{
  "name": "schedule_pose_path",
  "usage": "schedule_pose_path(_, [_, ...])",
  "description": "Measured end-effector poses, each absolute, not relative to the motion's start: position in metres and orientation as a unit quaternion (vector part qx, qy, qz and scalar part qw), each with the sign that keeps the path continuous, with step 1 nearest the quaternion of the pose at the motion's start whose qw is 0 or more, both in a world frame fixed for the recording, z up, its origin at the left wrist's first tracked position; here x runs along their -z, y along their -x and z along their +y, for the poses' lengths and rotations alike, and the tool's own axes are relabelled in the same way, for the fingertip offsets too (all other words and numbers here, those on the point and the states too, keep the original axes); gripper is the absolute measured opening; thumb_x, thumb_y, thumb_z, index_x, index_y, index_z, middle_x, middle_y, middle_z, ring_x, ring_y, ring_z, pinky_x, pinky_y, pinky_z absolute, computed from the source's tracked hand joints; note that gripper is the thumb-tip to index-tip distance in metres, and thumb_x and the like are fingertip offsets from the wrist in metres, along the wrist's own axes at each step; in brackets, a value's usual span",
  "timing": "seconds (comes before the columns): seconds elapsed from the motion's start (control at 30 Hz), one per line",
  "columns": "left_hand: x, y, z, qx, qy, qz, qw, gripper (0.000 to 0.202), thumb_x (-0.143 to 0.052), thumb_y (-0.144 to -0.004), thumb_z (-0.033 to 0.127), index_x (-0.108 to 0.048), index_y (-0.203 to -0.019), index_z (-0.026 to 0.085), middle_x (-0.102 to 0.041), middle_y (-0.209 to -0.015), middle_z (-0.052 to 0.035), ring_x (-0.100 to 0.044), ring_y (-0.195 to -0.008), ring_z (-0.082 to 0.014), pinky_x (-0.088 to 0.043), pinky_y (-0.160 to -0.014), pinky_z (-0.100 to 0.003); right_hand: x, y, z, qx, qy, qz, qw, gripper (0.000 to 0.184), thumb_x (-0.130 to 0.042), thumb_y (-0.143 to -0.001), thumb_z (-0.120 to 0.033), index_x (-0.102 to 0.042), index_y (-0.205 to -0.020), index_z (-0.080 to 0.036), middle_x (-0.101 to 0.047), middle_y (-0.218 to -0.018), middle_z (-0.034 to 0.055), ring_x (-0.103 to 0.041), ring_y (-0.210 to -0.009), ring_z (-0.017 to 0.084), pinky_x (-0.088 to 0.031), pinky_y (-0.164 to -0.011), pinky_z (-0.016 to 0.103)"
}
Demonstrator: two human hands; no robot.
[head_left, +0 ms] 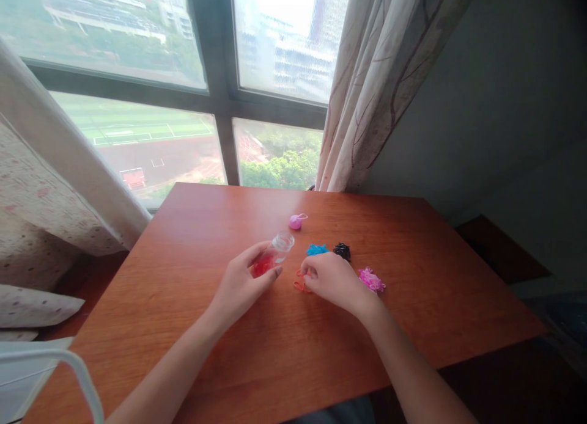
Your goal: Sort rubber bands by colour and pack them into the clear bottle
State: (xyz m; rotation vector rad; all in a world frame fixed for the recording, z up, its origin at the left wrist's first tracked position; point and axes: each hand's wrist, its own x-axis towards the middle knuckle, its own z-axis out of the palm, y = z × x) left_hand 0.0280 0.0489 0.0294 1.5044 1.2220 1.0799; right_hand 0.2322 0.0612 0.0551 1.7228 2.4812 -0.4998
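My left hand (245, 274) is wrapped round a small clear glass jar (283, 243), which tilts to the right with its mouth uncovered. Red, band-like pieces show through the lower part of the jar. To its right, my right hand (328, 277) is closed in a pinch at the tabletop. A few orange-red rubber bands (299, 285) lie at its fingertips, partly hidden by the curled fingers. Just beyond this hand are a pile of blue rubber bands (317, 250) and a black pile (342, 251). Pink rubber bands (372, 280) lie beside the right wrist.
A round pink lid-like piece with a loop (295, 222) sits behind the jar. The wooden table (220, 363) reaches to the window (220, 106). Curtains (362, 76) hang at both sides. A white curved bar (82, 375) stands at the lower left.
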Motion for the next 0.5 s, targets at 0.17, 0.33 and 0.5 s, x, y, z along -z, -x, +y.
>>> schedule_pose_path(0.17, [-0.028, -0.029, 0.049, -0.433, -0.612, 0.492, 0.442, 0.036, -0.069, -0.081, 0.033, -0.065, -0.113, 0.018, -0.072, -0.113, -0.0069, -0.066, -0.105, -0.0253, -0.05, -0.094, -0.035, -0.049, -0.24, 0.045, 0.234, -0.539, 0.809, -0.021, 0.015, -0.058, -0.083, -0.013, -0.07, -0.081, -0.022, -0.07, -0.078, -0.0013, -0.062, -0.073, 0.013, -0.038, -0.065, 0.021])
schedule_pose_path(0.33, [-0.027, -0.028, 0.05, -0.436, -0.612, 0.489, 0.443, 0.037, -0.069, -0.081, 0.033, -0.065, -0.115, 0.018, -0.072, -0.114, -0.0073, -0.066, -0.106, -0.0251, -0.05, -0.095, -0.036, -0.045, -0.247, 0.036, 0.213, -0.54, 0.811, -0.073, 0.018, -0.059, -0.084, -0.011, -0.068, -0.095, -0.02, -0.066, -0.1, 0.0036, -0.063, -0.092, 0.016, -0.043, -0.08, 0.023])
schedule_pose_path(0.5, [-0.026, -0.028, 0.05, -0.435, -0.611, 0.492, 0.442, 0.037, -0.069, -0.081, 0.032, -0.065, -0.115, 0.017, -0.072, -0.114, -0.0085, -0.066, -0.106, -0.0258, -0.05, -0.095, -0.038, -0.045, -0.239, 0.033, 0.175, -0.558, 0.811, -0.018, 0.016, -0.062, -0.086, -0.02, -0.067, -0.102, -0.021, -0.065, -0.106, 0.0061, -0.063, -0.097, 0.021, -0.044, -0.082, 0.027])
